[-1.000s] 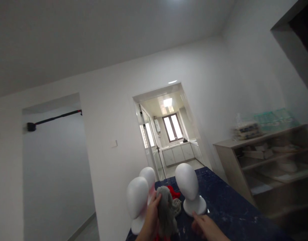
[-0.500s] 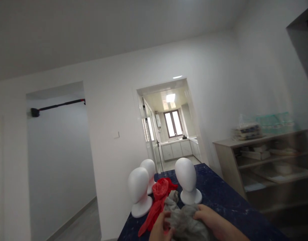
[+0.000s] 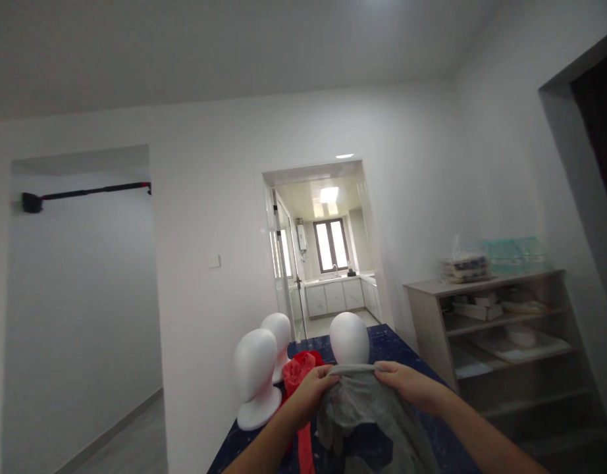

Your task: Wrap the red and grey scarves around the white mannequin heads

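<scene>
A thin grey-green cloth (image 3: pixel 367 401) hangs between my two hands, its top edge drawn out straight. My left hand (image 3: pixel 317 388) pinches one end of that edge, and my right hand (image 3: pixel 397 378) pinches the other. Just behind the cloth stands a white foam mannequin head (image 3: pixel 349 337), its lower part hidden by the fabric. To the left are two more white heads, a nearer one (image 3: pixel 257 368) and a farther one (image 3: pixel 277 332). A red cloth (image 3: pixel 301 368) lies bunched on the table beside them, partly covered by my left arm.
The table top (image 3: pixel 382 339) is dark blue with a marbled look. At the right a wooden shelf unit (image 3: pixel 422 309) holds packages, boxes and trays. Beyond the table a doorway opens to a kitchen with a window (image 3: pixel 332 245). A black pole (image 3: pixel 93 191) spans an alcove at left.
The grey-green cloth was crumpled in my hands and is now raised and spread by its edge. Both hands moved up and forward. My view has levelled out somewhat.
</scene>
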Demonstrator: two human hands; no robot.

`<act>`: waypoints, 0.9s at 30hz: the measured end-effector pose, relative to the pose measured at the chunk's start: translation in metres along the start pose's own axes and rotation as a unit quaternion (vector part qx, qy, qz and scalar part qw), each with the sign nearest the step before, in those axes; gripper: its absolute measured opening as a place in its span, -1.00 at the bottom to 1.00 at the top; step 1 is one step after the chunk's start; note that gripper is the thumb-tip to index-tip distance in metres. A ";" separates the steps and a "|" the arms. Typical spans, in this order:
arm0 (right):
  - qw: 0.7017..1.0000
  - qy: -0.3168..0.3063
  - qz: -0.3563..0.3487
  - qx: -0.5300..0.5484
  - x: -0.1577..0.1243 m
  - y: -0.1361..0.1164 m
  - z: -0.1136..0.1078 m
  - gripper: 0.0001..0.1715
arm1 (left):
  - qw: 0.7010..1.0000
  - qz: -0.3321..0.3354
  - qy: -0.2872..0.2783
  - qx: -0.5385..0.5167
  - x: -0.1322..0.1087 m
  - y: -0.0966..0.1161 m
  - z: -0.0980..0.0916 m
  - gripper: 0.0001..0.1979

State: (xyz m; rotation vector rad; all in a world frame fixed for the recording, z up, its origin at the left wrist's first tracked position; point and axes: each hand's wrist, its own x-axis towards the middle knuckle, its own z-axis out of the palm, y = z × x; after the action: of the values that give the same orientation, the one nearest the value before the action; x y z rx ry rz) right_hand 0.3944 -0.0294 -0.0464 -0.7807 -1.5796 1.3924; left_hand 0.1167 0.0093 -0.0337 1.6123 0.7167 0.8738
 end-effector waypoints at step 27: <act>0.890 0.040 -0.099 -0.442 0.035 -0.034 -0.004 -0.69 | 0.848 -0.092 -0.090 0.515 -0.044 0.092 -0.057 -0.78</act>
State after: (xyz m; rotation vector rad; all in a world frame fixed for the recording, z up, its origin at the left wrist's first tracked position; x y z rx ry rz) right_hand 0.3856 -0.0029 -0.0059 -1.1255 -2.1616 0.4233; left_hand 0.0455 -0.0154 0.0558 2.4548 1.2999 0.1264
